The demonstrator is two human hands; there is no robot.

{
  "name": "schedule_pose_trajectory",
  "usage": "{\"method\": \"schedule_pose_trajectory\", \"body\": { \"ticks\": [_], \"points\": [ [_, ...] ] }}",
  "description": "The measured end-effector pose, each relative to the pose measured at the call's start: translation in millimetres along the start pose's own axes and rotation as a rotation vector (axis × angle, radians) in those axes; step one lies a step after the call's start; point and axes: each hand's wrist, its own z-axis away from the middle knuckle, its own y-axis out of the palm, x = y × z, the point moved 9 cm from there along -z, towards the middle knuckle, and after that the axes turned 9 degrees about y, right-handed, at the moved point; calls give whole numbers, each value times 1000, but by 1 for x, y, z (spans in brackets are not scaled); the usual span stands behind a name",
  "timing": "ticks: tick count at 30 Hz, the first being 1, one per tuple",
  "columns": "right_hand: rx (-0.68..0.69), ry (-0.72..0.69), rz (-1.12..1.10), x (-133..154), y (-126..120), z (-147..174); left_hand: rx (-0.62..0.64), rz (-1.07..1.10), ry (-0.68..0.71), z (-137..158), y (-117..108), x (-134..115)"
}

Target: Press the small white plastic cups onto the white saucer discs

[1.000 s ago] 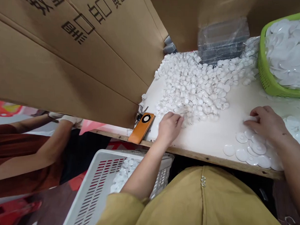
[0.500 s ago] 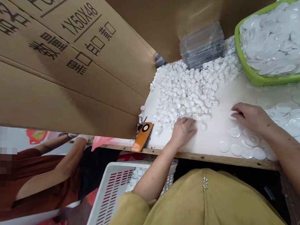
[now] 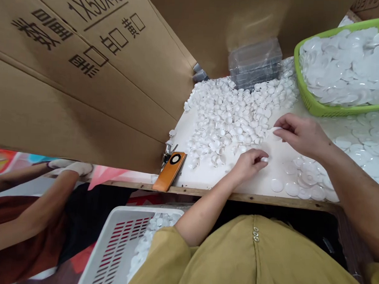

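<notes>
**Small white caps and flat discs, one in each hand**

We hold a small white cap (image 3: pixel 264 159) pinched at the fingertips of our left hand (image 3: pixel 249 164), just at the near edge of the heap of caps (image 3: pixel 237 114) on the white tabletop (image 3: pixel 279 149). It looks like a light, stiff moulded plastic piece, smooth enough to slip, so a thumb-and-forefinger pinch across its rim seems the fair way to take it. Our right hand (image 3: pixel 300 135), just right of the heap, pinches what appears to be a thin white disc (image 3: pixel 276 129); the view is too small to be sure of its shape. Such a disc would be light and slightly flexible, best taken by the edge.

Both forearms reach in from the near side of the table, wrists low, fingers curled inward and the two hands near each other but apart.

Right of the heap lie loose discs (image 3: pixel 303 179), and beyond them a green basket (image 3: pixel 318 106) full of discs. Behind the heap stands a clear plastic box (image 3: pixel 254 61). Left of it an orange phone (image 3: pixel 169 171) rests at the table edge under cardboard cartons (image 3: pixel 86 84). Below, a white crate (image 3: pixel 117 247) holds more parts, and another person's arm (image 3: pixel 35 203) shows at far left.
</notes>
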Motion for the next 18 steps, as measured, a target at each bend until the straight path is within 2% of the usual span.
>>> {"method": "schedule_pose_trajectory", "body": {
  "ticks": [2, 4, 8, 11, 15, 18],
  "points": [
    [42, 18, -182, 13, 1, -9, -37, 299, -25, -7, -8, 1],
    [95, 51, -379, 16, 8, -17, -72, 508, -21, -14, -18, -1],
    [142, 153, -663, -3, 29, -22, -200, 790, -50, -20, -35, 6],
    [188, 243, -709, -21, 46, -19, -306, 1026, -161, -20, -34, 23],
    [226, 309, -711, -28, 57, -16, -287, 1362, -215, -25, -27, 26],
    [205, 302, -710, -25, 60, -17, -291, 1516, -282, -27, -24, 25]
  ]
}}
